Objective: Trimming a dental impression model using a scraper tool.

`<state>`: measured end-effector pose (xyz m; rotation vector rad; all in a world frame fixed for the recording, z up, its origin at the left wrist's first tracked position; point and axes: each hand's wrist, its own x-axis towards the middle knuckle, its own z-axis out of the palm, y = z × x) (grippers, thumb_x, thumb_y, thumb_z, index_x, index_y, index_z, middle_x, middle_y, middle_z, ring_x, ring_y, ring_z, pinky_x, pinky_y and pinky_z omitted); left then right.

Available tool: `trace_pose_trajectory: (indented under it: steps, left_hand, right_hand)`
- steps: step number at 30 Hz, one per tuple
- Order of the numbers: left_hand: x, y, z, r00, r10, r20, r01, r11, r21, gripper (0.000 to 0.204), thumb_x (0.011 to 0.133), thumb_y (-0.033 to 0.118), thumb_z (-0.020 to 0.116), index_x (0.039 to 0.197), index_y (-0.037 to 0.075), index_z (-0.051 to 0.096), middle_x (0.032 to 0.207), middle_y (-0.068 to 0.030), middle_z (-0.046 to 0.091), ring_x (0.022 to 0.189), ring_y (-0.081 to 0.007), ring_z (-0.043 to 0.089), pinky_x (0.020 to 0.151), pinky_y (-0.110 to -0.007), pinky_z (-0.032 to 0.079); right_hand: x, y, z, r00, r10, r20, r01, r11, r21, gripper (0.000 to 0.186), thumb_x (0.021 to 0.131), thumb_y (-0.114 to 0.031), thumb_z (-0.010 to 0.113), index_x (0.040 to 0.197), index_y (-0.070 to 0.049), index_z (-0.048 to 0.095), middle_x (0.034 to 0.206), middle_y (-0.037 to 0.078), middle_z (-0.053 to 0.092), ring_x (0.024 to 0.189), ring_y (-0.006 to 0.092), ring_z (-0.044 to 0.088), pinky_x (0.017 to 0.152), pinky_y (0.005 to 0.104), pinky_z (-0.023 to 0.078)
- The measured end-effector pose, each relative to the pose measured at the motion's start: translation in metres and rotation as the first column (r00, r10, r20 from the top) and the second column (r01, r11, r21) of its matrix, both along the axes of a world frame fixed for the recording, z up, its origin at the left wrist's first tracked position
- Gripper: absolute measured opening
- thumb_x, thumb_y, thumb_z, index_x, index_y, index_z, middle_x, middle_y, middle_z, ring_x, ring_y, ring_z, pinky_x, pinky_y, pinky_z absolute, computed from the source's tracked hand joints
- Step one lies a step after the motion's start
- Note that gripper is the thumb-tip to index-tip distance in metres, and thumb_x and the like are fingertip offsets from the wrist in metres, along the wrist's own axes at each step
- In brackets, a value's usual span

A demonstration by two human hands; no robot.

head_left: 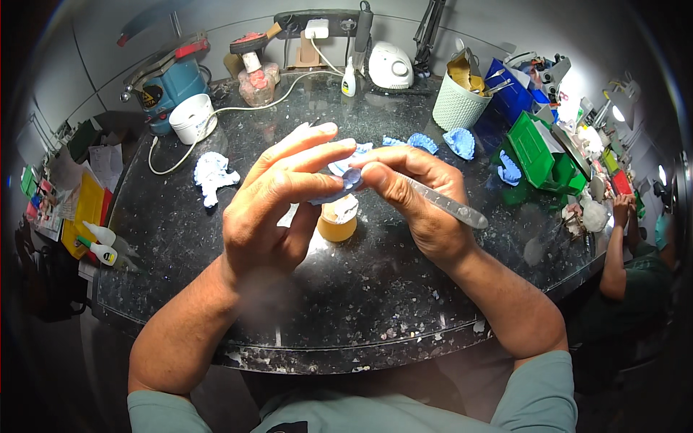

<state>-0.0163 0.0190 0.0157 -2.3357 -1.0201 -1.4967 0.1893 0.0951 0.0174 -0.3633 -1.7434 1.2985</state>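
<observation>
My left hand [267, 195] holds a small blue dental cast piece [328, 193] between thumb and fingers, its other fingers stretched out above it. In my right hand [433, 198] is a scalpel-like tool with a flat metal handle [455, 206], which slants out past the thumb. Its tip is at or near the blue piece, hidden by my fingers. Directly below the hands stands a small yellow cup [336, 230] with whitish material on top. Beyond my fingers lie blue arch-shaped casts [459, 143]. A pale blue crumpled lump [214, 177] sits left of my left hand.
Plaster specks dot the black bench [346, 303]. A white pot [193, 119] and a cable stand back left, near a blue machine [170, 83]. Back right are a pale green basket [460, 105] of tools and a green box [534, 148]. Another person's hand [622, 207] works far right.
</observation>
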Motion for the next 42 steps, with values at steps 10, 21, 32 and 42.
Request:
trace_pose_trajectory:
  steps: [10,21,32,42]
  left_hand:
    - [0.013,0.008,-0.007,0.980,0.020,0.200,-0.016,1.000,-0.020,0.059,0.076,-0.007,0.079,0.130,0.002,0.057,0.136,-0.0231,0.063,0.132,-0.0357,0.059,0.111,-0.044,0.048]
    - [0.011,0.004,-0.015,0.958,0.004,0.287,0.060,0.975,-0.215,0.067,0.081,0.006,0.087,0.136,-0.001,0.050,0.110,-0.0133,0.073,0.098,-0.0181,0.074,0.085,-0.030,0.060]
    - [0.010,-0.001,-0.013,0.856,0.058,0.513,0.185,0.893,-0.409,0.068,0.084,0.001,0.083,0.142,-0.002,0.047,0.138,-0.0121,0.056,0.114,-0.0179,0.066,0.100,-0.032,0.054]
    - [0.012,0.004,-0.018,0.890,0.051,0.453,0.134,0.920,-0.368,0.067,0.084,0.008,0.086,0.140,0.003,0.049,0.104,-0.0109,0.076,0.095,-0.0129,0.071,0.087,-0.027,0.055]
  right_hand:
    - [0.001,0.010,-0.003,0.978,0.130,-0.160,-0.182,0.910,-0.373,0.020,0.100,-0.015,0.069,0.113,0.001,0.072,0.102,0.007,0.074,0.098,0.0138,0.069,0.094,0.0314,0.055]
    - [0.001,0.013,-0.004,0.993,0.064,-0.097,-0.082,0.978,-0.192,0.022,0.101,-0.014,0.069,0.116,0.002,0.072,0.104,0.006,0.074,0.098,0.0116,0.069,0.092,0.0278,0.056]
    - [0.003,0.011,-0.002,0.999,0.006,-0.043,-0.005,1.000,0.011,0.027,0.100,-0.010,0.067,0.124,0.003,0.069,0.108,0.010,0.075,0.102,0.0144,0.071,0.093,0.0275,0.056]
    - [0.001,0.007,-0.004,0.993,-0.118,0.025,0.115,0.987,0.116,0.027,0.096,-0.009,0.074,0.121,0.002,0.070,0.110,0.010,0.073,0.104,0.0131,0.068,0.093,0.0276,0.055]
